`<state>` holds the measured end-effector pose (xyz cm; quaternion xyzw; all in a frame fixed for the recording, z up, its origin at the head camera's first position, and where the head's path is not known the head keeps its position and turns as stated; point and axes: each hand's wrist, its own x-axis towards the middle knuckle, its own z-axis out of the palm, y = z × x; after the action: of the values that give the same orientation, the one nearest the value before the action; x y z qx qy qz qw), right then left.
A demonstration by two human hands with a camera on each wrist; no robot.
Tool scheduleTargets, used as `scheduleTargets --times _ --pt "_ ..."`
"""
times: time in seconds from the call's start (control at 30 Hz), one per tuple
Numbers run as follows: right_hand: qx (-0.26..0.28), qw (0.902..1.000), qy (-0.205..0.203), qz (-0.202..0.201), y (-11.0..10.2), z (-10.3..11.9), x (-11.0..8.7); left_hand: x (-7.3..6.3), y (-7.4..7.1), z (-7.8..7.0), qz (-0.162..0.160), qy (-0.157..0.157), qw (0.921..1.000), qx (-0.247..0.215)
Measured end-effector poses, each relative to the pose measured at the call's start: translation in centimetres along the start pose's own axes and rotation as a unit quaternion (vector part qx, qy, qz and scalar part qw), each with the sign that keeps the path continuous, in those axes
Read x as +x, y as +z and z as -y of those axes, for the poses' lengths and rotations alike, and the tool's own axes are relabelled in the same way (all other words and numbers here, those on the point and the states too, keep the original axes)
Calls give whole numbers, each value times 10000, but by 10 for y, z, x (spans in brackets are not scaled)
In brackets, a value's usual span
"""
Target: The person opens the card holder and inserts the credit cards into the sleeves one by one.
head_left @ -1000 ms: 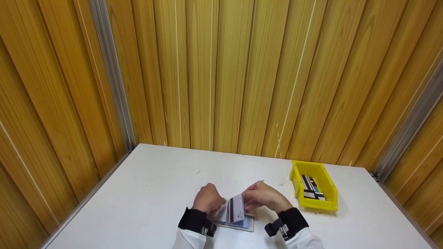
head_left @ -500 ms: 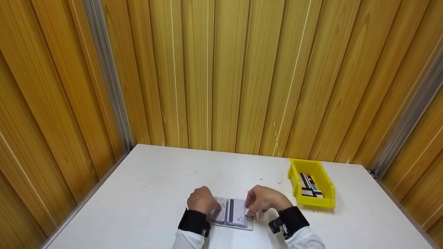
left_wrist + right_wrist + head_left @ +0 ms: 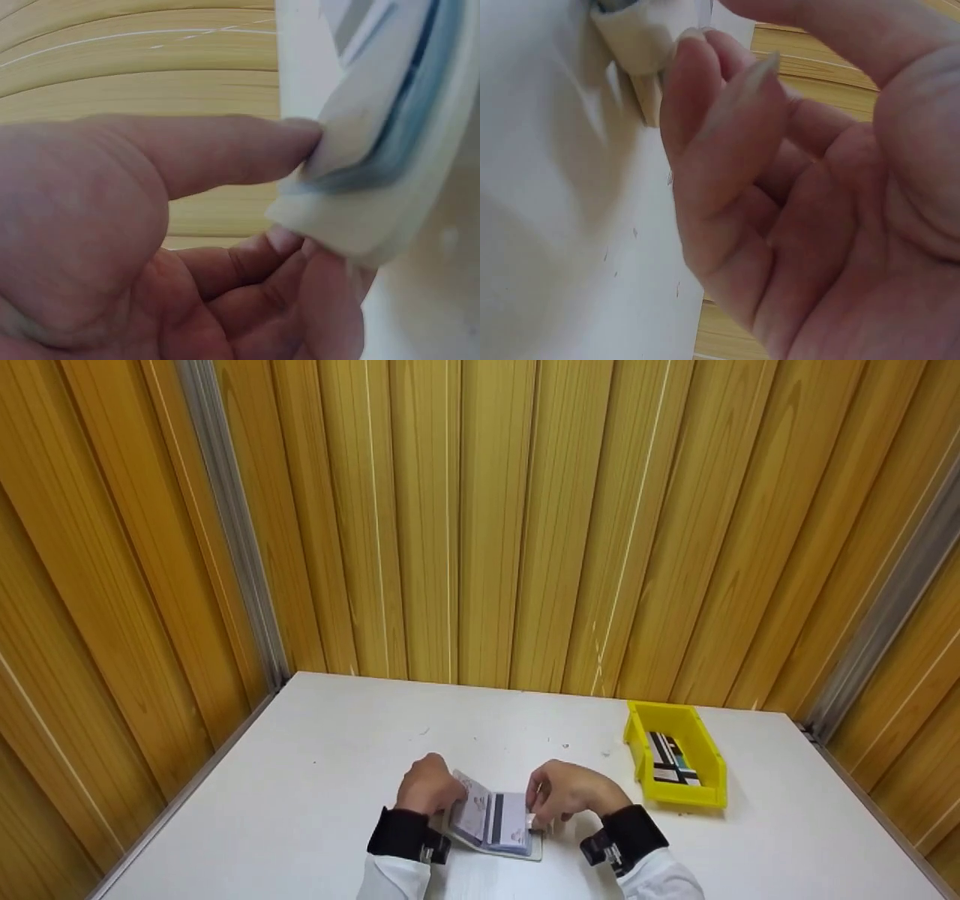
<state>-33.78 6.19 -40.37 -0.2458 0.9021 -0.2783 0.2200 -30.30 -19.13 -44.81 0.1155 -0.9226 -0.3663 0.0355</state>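
Note:
A card holder [image 3: 510, 819] lies spread on the white table, with white cards in its clear sleeves; the card on the right page carries a dark stripe. My left hand [image 3: 431, 785] pinches the left cover and its pages, tilting them up. In the left wrist view, the left thumb [image 3: 247, 150] presses the inner card side while curled fingers sit behind the pale cover [image 3: 352, 217]. At the right edge of the holder, my right hand [image 3: 574, 791] pinches a small pale tab [image 3: 532, 820]. The right wrist view shows curled right fingers [image 3: 727, 142] by the holder's corner [image 3: 641, 34]; the thumb tip is cut off.
A yellow bin [image 3: 712, 765] stands at the right rear of the table [image 3: 300, 810], holding several cards [image 3: 670, 761] with dark and white stripes. Small specks lie on the table beyond the hands. Wood-patterned walls [image 3: 487, 525] rise behind and at the sides.
A striped card page that stood raised a second ago now lies flat on the right. My left hand has since lifted the left cover and pages; the right hand stays at the right edge.

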Motion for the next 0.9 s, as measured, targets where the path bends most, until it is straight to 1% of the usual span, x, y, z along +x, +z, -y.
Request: scheduleTargets --times 0.07,0.13,0.17,0.3,0.37,0.4,0.5,0.57,0.63,0.73,0.8,0.83,0.9 --pt "102 9998 -103 106 0 -1 0 -14 -13 -15 -46 -56 9999 -107" --pt "201 9994 -168 227 -1 -4 0 -25 -21 -28 -72 -38 9998 -199" --pt "231 9991 -201 291 -2 -5 0 -25 -20 -29 -74 31 9997 -210" --pt "413 9965 -342 635 -8 -18 -1 -40 -19 -50 -146 175 9997 -117" --pt "526 9943 -361 853 -12 -25 -2 -47 -15 -60 -215 317 9992 -108" --pt "602 9929 -353 967 -14 -29 -2 -54 -15 -69 -258 331 9991 -81" --pt "799 9890 -287 1211 -18 -39 -4 -61 -3 -80 -445 620 9971 22" --pt "902 9867 -223 1335 -21 -44 -5 -64 4 -86 -542 724 9958 98" --pt "958 9857 -132 1382 -23 -48 -6 -66 12 -91 -653 812 9943 203" --pt "941 9850 -54 1446 -25 -51 -5 -68 18 -97 -835 913 9919 289" --pt "905 9858 -99 1414 -27 -53 -5 -69 23 -99 -919 981 9905 283" --pt "883 9862 -153 1395 -28 -54 -5 -69 25 -99 -937 1006 9902 245" --pt "889 9860 -259 1387 -31 -57 -6 -70 28 -99 -839 999 9914 94"
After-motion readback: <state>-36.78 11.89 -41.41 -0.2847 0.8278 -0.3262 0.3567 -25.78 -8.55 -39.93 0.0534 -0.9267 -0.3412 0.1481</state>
